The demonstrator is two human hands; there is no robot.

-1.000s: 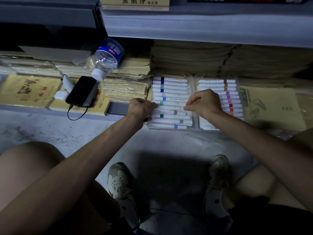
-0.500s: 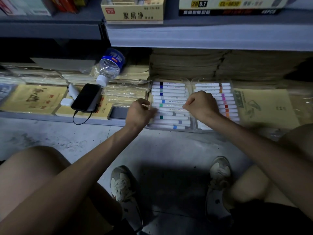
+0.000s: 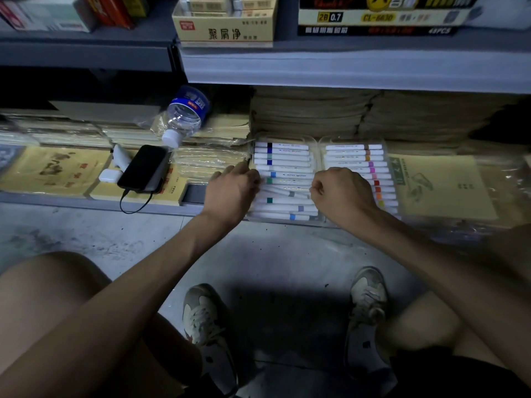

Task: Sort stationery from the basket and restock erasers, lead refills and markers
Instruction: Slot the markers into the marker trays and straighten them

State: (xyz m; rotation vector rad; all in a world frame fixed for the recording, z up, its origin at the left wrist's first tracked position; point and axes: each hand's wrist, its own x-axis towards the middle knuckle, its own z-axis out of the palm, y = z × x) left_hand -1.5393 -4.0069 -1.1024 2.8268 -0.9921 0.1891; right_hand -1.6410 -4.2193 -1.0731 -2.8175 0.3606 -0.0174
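Observation:
Two clear trays of white markers sit side by side on the bottom shelf. The left tray [image 3: 314, 218] holds markers [image 3: 284, 155] with blue, green and grey bands. The right tray [image 3: 386, 145] holds markers [image 3: 349, 153] with brown, pink, red and orange bands. My left hand [image 3: 230, 192] rests at the left ends of the left tray's markers, fingers slightly apart and touching them. My right hand [image 3: 342, 195] is curled at their right ends, thumb and finger pinched on one marker's tip. A yellow eraser box [image 3: 227, 33] and a lead refill box [image 3: 373, 20] stand on the shelf above.
A water bottle [image 3: 185, 116] lies on wrapped paper packs, above a phone [image 3: 143, 168] with a cable and a white charger [image 3: 110, 175]. Yellow notebooks [image 3: 442, 185] lie right of the trays. Paper stacks [image 3: 316, 113] fill the shelf behind. My shoes [image 3: 207, 320] stand on the grey floor.
The view has tilted up, so the upper shelf boxes show. My left hand has loosened from a fist, and its fingers have spread at the marker ends. My right hand stays curled.

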